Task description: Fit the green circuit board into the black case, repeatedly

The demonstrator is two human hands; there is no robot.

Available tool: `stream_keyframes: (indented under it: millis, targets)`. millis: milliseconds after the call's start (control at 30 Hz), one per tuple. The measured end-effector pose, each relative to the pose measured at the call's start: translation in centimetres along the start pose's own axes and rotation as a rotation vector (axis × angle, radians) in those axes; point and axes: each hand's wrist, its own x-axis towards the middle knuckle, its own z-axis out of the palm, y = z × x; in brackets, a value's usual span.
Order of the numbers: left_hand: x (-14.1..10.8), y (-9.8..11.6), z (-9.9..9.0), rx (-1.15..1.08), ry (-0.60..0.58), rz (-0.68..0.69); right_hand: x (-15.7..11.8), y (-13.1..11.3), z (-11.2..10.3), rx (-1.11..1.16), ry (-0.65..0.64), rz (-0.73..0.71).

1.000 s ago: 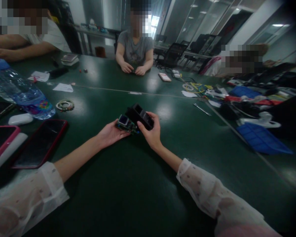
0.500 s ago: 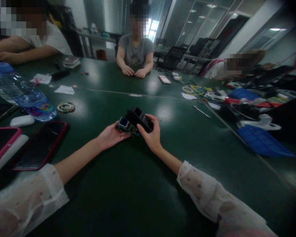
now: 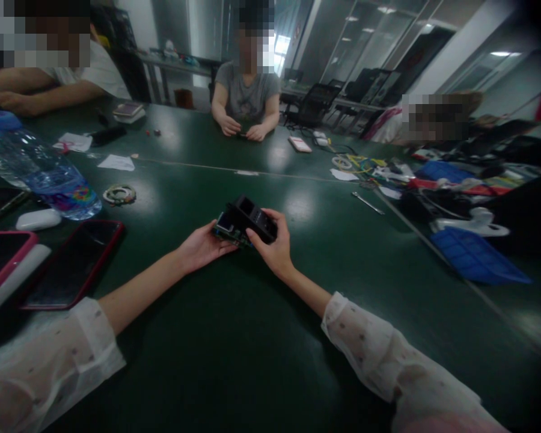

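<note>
1. Circuit board (image 3: 226, 226) with a small screen is over the middle of the desk (image 3: 234, 337), its left end pinched in the left hand (image 3: 201, 248).
2. Black casing (image 3: 258, 220) overlaps its right part, clasped by the right hand (image 3: 277, 248).
3. Red-edged phone (image 3: 76, 264) lies near left; a spanner (image 3: 368, 203) lies right, farther off.
</note>
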Motion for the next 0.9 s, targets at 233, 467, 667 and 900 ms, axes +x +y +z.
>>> stream_keyframes:
  millis: [233, 467, 667, 900]
  targets:
    - [0.09, -0.01, -0.03, 0.006, 0.006, 0.0, 0.12, -0.18, 0.01, 0.013, 0.005, -0.019]
    - [0.18, -0.09, -0.46, -0.04, -0.036, -0.007, 0.16, -0.49, 0.02, 0.015, -0.003, -0.016]
    - [0.1, -0.12, -0.21, -0.033, -0.004, -0.009, 0.15, -0.39, 0.01, 0.017, -0.051, -0.029]
    - [0.05, -0.16, 0.12, -0.021, 0.02, 0.015, 0.15, -0.3, 0.19, 0.045, -0.112, -0.026]
